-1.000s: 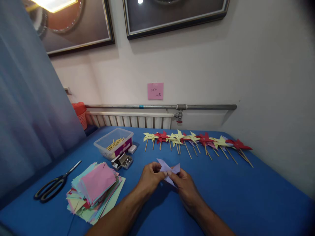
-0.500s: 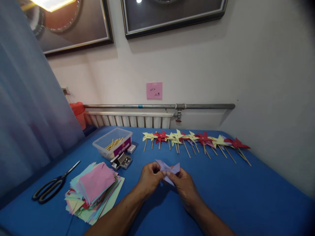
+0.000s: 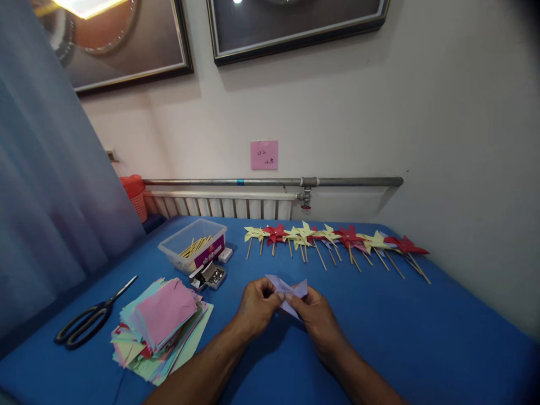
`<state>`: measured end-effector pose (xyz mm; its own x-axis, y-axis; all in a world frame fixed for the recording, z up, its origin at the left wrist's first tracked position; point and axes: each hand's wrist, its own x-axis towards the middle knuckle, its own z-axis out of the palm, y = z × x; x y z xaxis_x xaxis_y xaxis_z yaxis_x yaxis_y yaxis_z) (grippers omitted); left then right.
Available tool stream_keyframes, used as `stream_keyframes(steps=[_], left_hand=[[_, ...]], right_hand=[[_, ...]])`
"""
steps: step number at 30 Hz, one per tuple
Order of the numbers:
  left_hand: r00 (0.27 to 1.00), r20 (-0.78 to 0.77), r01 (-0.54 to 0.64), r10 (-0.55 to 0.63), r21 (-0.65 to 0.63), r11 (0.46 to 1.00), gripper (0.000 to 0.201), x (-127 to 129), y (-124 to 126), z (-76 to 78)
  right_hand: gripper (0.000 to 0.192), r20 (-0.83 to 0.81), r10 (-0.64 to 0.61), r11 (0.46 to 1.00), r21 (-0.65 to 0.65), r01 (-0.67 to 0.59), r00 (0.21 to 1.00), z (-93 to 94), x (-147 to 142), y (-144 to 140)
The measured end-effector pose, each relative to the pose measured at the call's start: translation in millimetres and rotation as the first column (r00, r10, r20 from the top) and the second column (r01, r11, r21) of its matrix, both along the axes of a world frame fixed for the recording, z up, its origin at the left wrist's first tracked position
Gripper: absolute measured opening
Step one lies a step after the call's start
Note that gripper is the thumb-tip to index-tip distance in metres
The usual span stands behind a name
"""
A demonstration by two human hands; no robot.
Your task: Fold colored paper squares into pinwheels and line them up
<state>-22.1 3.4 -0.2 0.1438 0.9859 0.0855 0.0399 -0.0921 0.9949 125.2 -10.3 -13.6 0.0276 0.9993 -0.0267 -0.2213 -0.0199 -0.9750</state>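
Observation:
A purple paper pinwheel (image 3: 291,289), its corners folded in, is pinched between my two hands over the blue table. My left hand (image 3: 258,306) grips its left side, with the thumb pressed near the middle. From the other side my right hand (image 3: 315,315) holds it, thumb also by the centre. The thumbs nearly meet there, and the fingers behind the paper are hidden. No stick shows on this pinwheel. To the left of my hands lies an open small box of metal pins (image 3: 215,275).
A stack of coloured paper (image 3: 164,315) lies at the left, with black-handled scissors (image 3: 97,318) beyond it. Behind stands a clear plastic box (image 3: 192,239) with wooden sticks, next to a small white box (image 3: 225,255). Several finished pinwheels (image 3: 304,232) line the table's back edge.

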Motion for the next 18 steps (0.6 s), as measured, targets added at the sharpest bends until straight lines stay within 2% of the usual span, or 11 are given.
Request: stream_keyframes(steps=[5,11,18], left_hand=[[1.0,-0.012,-0.016,0.017,0.026,1.0,0.021,0,-2,2.9],[0.997,0.041,0.058,-0.058,-0.01,0.998,0.017,0,-2,6.6],[1.0,-0.016,-0.021,0.021,-0.013,1.0,0.018,1,-1,5.1]], right_hand=[[0.044,-0.003,0.021,1.0,0.012,-0.021,1.0,7.0,-1,-4],[0.049,-0.016,0.05,0.999,0.011,-0.05,0.999,-2.5,0,3],[0.049,0.014,0.043,0.999,0.002,-0.043,0.999,-7.1,1,5]])
